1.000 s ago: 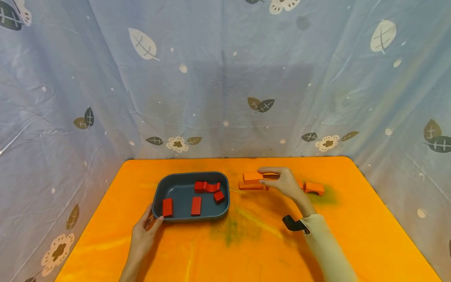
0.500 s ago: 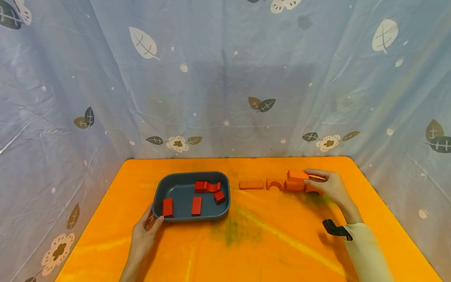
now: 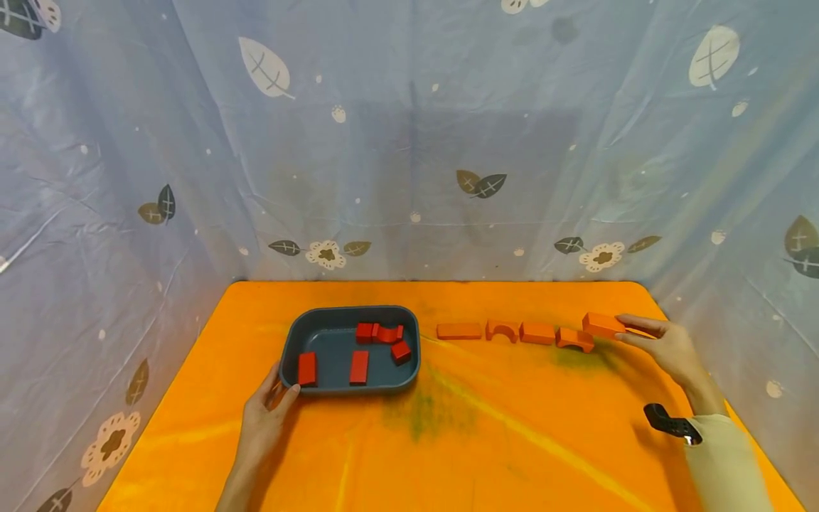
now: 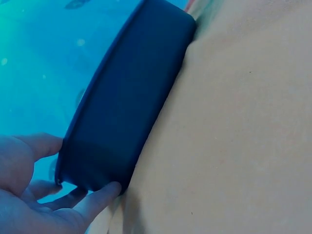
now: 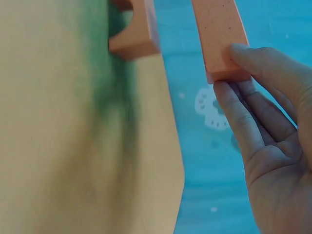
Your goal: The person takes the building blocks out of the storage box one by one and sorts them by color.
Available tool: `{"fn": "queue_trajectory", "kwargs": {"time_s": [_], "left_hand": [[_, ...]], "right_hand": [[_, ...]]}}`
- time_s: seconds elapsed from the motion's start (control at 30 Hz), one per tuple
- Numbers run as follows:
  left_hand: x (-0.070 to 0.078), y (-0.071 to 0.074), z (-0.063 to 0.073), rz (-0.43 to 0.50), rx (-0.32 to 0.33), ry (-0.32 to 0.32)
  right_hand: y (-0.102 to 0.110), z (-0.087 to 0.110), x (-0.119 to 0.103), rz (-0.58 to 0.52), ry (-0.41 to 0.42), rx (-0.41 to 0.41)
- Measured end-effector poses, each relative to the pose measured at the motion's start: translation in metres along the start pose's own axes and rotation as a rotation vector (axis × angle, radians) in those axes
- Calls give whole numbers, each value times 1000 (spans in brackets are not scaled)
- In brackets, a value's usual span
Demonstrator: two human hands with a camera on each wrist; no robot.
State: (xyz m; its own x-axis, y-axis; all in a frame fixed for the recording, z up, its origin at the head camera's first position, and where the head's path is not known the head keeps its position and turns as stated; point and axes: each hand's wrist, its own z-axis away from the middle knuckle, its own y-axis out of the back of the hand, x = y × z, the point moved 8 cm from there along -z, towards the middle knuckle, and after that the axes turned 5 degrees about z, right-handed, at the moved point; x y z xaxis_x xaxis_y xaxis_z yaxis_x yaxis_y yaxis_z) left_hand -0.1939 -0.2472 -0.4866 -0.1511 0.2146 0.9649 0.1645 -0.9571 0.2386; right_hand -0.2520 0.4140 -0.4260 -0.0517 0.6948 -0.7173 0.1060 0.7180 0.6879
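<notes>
An orange rectangular block point(image 3: 603, 325) is pinched at its right end by my right hand point(image 3: 665, 348), held just over the table at the right end of a row of orange blocks. In the right wrist view the thumb lies on one face of the block point(image 5: 222, 36) and the fingers on its end. My left hand point(image 3: 265, 412) grips the near left corner of a dark grey-blue tray point(image 3: 352, 390). The left wrist view has the thumb at the rim and a fingertip at the lower edge of the tray wall point(image 4: 122, 92).
The row holds a flat block point(image 3: 458, 331), an arch block point(image 3: 502, 330), a rectangular block point(image 3: 537, 333) and another arch point(image 3: 574, 339). Red blocks, among them a flat one point(image 3: 359, 368), lie in the tray. A patterned curtain point(image 3: 409, 142) stands behind the orange table point(image 3: 480, 455).
My right hand has carried the orange block rightward along the row, from above the flat block to past the last arch. The left hand has stayed at the tray.
</notes>
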Motion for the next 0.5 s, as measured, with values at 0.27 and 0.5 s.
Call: {"fn": "queue_trajectory", "kwargs": {"time_s": [0.27, 0.5], "left_hand": [[3, 0, -1, 3, 0, -16], [0, 0, 0, 3, 7, -7]], "right_hand": [[7, 3, 45, 59, -43, 20], [-3, -1, 69, 189, -32, -5]]}}
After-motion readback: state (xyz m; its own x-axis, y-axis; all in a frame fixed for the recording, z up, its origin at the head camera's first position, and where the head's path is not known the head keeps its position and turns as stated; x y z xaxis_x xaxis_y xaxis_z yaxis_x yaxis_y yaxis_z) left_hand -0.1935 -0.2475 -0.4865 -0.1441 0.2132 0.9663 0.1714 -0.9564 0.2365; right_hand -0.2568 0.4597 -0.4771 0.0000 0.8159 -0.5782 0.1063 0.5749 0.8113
